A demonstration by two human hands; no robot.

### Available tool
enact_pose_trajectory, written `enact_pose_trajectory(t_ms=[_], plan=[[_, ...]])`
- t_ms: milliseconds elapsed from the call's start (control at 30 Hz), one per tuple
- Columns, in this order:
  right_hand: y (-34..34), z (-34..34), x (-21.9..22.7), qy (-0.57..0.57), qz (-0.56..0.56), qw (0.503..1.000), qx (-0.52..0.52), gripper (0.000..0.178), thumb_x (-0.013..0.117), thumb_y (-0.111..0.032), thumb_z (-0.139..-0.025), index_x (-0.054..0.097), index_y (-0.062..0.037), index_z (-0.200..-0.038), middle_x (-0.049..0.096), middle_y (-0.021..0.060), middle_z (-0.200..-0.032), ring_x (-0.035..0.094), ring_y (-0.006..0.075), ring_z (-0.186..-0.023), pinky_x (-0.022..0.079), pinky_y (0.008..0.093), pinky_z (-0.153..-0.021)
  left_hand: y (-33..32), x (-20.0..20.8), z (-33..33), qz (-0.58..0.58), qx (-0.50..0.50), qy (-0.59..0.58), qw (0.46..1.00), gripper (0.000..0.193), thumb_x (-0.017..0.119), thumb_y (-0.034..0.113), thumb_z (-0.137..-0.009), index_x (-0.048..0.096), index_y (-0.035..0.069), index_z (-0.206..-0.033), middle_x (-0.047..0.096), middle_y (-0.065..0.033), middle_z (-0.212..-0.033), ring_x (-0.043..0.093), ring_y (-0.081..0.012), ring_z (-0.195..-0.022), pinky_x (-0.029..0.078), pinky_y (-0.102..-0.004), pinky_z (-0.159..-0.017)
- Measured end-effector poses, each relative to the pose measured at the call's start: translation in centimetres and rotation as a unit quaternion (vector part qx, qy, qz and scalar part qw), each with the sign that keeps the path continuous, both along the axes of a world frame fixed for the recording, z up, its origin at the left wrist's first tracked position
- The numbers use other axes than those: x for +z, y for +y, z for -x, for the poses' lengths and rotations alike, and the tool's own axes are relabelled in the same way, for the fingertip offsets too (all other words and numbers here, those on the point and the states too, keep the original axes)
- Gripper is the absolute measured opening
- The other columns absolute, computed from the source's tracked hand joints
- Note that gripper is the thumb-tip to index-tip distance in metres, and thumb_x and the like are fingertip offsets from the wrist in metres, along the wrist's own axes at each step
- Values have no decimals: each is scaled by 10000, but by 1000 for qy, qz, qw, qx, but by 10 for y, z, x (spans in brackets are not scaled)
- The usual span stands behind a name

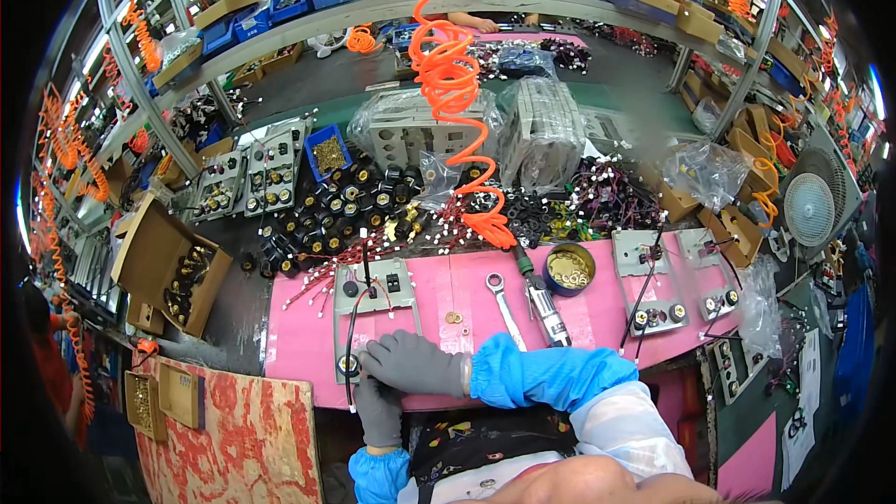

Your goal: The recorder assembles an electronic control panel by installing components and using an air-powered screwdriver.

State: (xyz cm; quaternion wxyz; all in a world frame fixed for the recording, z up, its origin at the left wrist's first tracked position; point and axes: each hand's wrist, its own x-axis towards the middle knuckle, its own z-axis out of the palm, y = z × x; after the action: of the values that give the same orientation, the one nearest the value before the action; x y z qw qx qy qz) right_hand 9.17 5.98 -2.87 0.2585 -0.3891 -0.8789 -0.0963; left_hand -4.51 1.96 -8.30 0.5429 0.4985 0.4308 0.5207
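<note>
A grey panel (378,285) with black switches and a round black fitting lies on the pink mat before me. My right hand (411,362), in a grey glove, reaches across the panel's lower part with its fingers curled down. Just below it, my left hand (380,415), also gloved, comes up at the panel's near edge, its fingers closed and partly covered by the right hand. Whatever the fingertips hold is hidden. Beside them sits a round black-and-brass fitting (348,366) in the panel's lower corner. A black cable (353,322) runs down the panel's left side.
Right of my hands lie a ratchet wrench (504,308), an air ratchet (543,303) on an orange coiled hose (448,75), and a bowl of brass nuts (569,269). Further right is another panel (651,275). Black fittings (327,219) and wire bundles (611,196) lie behind.
</note>
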Motion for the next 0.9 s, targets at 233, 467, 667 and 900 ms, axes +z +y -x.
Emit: enact_pose_trajectory(t_ms=[233, 467, 667, 900], plan=[[1, -20, 13, 25, 2, 998, 57, 276, 584, -188, -791, 577, -70, -1040, 594, 72, -941, 577, 240, -837, 473, 366, -682, 0, 4, -9, 27, 49, -60, 997, 315, 375, 208, -1021, 548, 16, -1201, 596, -74, -1100, 601, -162, -954, 557, -305, -750], [13, -24, 30, -34, 173, 982, 75, 232, 606, -171, -763, 621, -74, -973, 619, 96, -924, 607, 272, -876, 474, 395, -700, 5, 11, -10, 125, 32, -183, 974, 338, 405, 292, -1014, 571, 39, -1163, 618, -69, -1048, 619, -163, -916, 575, -350, -701], [5, 0, 10, 62, 153, 986, 0, 155, 653, -146, -656, 662, -53, -778, 647, 119, -771, 633, 293, -654, 479, 412, -599, 0, -7, 5, 80, -29, -161, 983, 385, 383, 282, -1018, 479, 50, -1310, 516, -87, -1298, 503, -195, -1179, 391, -337, -1017], [5, -2, 26, -105, 162, 980, -41, 215, 702, -169, -513, 653, -41, -679, 610, 107, -698, 593, 258, -668, 441, 364, -548, -8, -5, 9, 103, 13, -157, 982, 412, 374, 302, -1025, 447, 41, -1335, 470, -110, -1356, 498, -222, -1206, 402, -360, -1027]])
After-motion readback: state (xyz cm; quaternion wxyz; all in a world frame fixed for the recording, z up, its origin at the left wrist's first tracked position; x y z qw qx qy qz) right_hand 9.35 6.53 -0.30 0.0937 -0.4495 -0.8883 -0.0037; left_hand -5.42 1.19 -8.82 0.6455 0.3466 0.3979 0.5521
